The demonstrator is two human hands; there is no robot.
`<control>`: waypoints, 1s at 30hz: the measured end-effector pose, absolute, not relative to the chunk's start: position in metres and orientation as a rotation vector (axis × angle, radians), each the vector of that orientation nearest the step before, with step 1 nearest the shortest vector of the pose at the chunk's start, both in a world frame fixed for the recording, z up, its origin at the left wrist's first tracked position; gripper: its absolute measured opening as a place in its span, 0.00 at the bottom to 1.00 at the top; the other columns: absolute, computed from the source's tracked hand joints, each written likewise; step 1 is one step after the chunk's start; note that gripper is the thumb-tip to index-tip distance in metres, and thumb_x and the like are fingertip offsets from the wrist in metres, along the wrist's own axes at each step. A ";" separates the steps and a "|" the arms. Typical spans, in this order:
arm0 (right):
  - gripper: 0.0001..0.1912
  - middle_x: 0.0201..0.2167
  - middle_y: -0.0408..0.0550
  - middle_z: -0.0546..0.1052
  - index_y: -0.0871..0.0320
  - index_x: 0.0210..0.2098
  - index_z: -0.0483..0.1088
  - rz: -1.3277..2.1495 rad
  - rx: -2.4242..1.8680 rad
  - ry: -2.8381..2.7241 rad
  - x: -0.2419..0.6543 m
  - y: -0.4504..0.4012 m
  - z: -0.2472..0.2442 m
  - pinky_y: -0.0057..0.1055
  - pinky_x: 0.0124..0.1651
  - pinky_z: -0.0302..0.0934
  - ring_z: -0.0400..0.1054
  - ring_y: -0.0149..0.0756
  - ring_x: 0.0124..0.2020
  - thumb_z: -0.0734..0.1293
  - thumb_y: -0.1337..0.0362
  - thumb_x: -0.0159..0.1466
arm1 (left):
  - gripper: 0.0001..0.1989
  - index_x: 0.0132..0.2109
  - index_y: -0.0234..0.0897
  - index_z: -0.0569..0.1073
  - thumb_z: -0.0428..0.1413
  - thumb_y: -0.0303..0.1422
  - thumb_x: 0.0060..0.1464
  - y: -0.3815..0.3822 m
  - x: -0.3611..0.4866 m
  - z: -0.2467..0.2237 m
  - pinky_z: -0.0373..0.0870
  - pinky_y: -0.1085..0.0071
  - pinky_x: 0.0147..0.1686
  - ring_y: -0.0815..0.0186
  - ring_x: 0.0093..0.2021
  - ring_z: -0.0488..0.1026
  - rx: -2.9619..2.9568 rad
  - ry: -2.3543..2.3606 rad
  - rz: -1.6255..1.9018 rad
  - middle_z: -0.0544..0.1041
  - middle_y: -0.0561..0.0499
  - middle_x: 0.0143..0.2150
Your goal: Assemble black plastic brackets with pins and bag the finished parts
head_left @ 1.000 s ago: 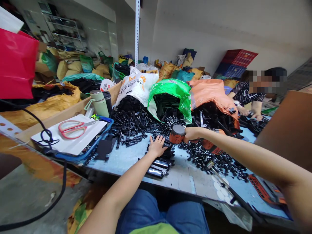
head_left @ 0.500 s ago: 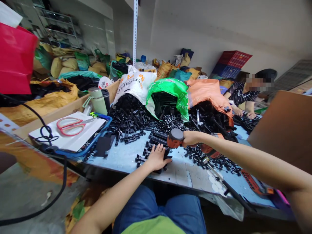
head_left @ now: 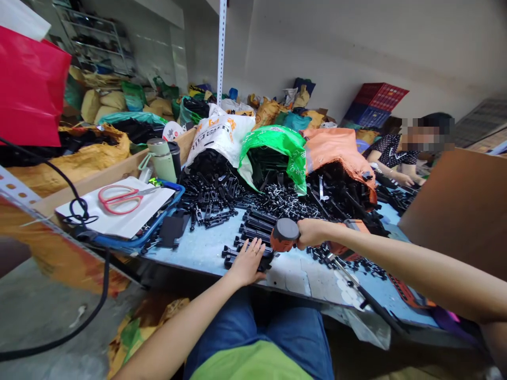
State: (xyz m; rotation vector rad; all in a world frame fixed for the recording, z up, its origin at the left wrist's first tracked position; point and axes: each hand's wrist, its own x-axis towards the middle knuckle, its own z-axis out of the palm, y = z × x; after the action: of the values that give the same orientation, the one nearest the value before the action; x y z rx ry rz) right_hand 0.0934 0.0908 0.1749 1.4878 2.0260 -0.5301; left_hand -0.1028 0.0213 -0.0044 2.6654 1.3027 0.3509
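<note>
My left hand [head_left: 247, 262] lies with fingers spread on the nearest of several black plastic parts [head_left: 255, 232], lined up in a row near the table's front edge. Wrapped round the handle of an orange and grey power drill [head_left: 285, 235] is my right hand [head_left: 311, 233]. The drill's rounded grey end faces me, over the right ends of the black parts; its tip is hidden. Behind the row lie a heap of small screws [head_left: 283, 200] and a pile of black linked pieces [head_left: 212, 198].
White [head_left: 222, 132], green [head_left: 277, 140] and orange [head_left: 336, 150] sacks spill black parts at the back. Scissors [head_left: 121, 199] lie on a blue tray's white sheet at left. A metal rod tool [head_left: 352, 279] and brown cardboard [head_left: 455, 211] stand right. A person [head_left: 396, 153] works behind.
My left hand has shifted slightly left and toward me along the parts. The drill in my right hand is a little lower, nearer my left hand. The view has turned slightly.
</note>
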 end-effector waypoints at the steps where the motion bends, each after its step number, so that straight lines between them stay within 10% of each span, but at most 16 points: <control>1: 0.12 0.20 0.47 0.72 0.61 0.24 0.72 -0.536 1.482 2.016 0.092 0.088 0.173 0.28 0.21 0.59 0.67 0.37 0.19 0.66 0.60 0.43 | 0.44 0.64 0.33 0.47 0.51 0.54 0.47 0.019 -0.101 -0.007 0.35 0.55 0.62 0.55 0.66 0.38 2.658 1.356 0.371 0.48 0.39 0.66; 23: 0.13 0.20 0.45 0.72 0.61 0.29 0.73 -0.674 1.425 2.006 0.074 0.052 0.161 0.26 0.19 0.59 0.67 0.34 0.17 0.65 0.63 0.44 | 0.40 0.62 0.39 0.55 0.55 0.51 0.46 0.019 -0.092 -0.004 0.40 0.54 0.62 0.53 0.65 0.43 2.667 1.361 0.387 0.53 0.42 0.65; 30: 0.16 0.17 0.39 0.69 0.60 0.35 0.70 -1.367 1.941 2.040 0.188 0.017 0.139 0.21 0.17 0.56 0.62 0.27 0.16 0.68 0.69 0.44 | 0.42 0.64 0.31 0.49 0.49 0.53 0.50 0.023 -0.081 -0.010 0.41 0.54 0.61 0.53 0.65 0.44 2.783 1.412 0.312 0.50 0.39 0.65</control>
State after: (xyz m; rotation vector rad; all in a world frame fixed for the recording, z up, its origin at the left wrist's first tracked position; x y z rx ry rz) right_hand 0.1877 0.0171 0.1391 1.9407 2.0402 -1.3672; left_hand -0.0810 0.0229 -0.0100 2.7834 1.4117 0.3123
